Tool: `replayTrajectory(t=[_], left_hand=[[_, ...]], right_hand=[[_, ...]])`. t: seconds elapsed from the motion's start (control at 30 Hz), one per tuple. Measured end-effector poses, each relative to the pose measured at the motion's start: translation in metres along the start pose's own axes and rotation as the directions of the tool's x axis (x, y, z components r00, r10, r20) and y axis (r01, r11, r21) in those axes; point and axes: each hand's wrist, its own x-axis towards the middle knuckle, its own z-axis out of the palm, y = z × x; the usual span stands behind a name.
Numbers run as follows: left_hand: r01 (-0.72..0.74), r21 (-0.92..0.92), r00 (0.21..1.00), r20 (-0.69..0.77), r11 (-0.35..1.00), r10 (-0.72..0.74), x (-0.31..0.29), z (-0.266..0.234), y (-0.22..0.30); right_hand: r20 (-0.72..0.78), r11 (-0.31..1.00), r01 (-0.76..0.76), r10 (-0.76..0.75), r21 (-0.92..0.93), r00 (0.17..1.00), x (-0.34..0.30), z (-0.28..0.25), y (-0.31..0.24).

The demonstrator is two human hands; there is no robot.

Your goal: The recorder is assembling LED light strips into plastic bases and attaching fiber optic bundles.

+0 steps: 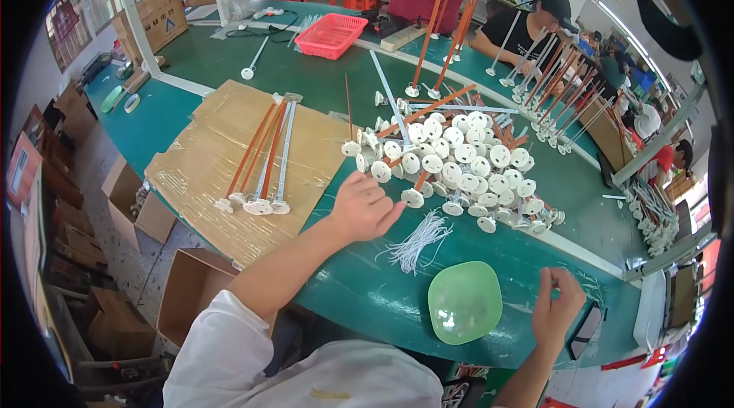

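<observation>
My left hand (362, 208), its fingers curled, is at the near left edge of a heap of white round discs (465, 153) on brown and pale sticks. One white disc (381, 172) is just beyond its knuckles and another disc (413, 198) is beside its thumb. Whatever those fingers hold is hidden. On the right, my right hand (556, 305) is raised with fingers bent in, and I cannot make out anything in it. Between my hands lie a bundle of white strings (415, 241) and a pale green bowl (465, 302) containing something small and clear.
A brown cardboard sheet (206, 133) carries several disc-ended sticks (264, 159). Farther off are a red basket (330, 35) and upright sticks in a row (550, 98). A dark phone (586, 331) lies right. Open boxes (195, 286) stand left below. Other people work across the table.
</observation>
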Motion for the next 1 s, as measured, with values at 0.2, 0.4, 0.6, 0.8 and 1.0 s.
replayTrajectory(t=[0.2,0.4,0.6,0.8,1.0], left_hand=[[0.156,0.047,0.983,-0.1,0.987,-0.151,-0.014,-0.004,-0.024],[0.31,0.051,0.948,-0.089,0.95,-0.304,-0.003,0.006,-0.028],[0.453,0.086,0.892,-0.057,0.887,-0.449,-0.015,0.002,-0.037],[0.444,0.052,0.896,-0.031,0.895,-0.442,-0.012,0.01,-0.034],[0.338,0.353,0.941,-0.116,0.872,-0.318,-0.016,-0.002,-0.026]], right_hand=[[-0.016,0.941,0.284,-0.286,0.185,0.958,0.103,0.07,-0.091],[0.254,0.87,0.474,-0.492,0.132,0.832,0.212,0.209,-0.137],[0.421,0.847,0.531,-0.471,-0.029,0.775,0.221,0.249,-0.176],[0.189,0.723,0.61,-0.681,0.325,0.707,0.213,0.228,-0.176],[0.237,0.345,0.915,-0.925,0.209,0.295,0.104,0.214,-0.209]])
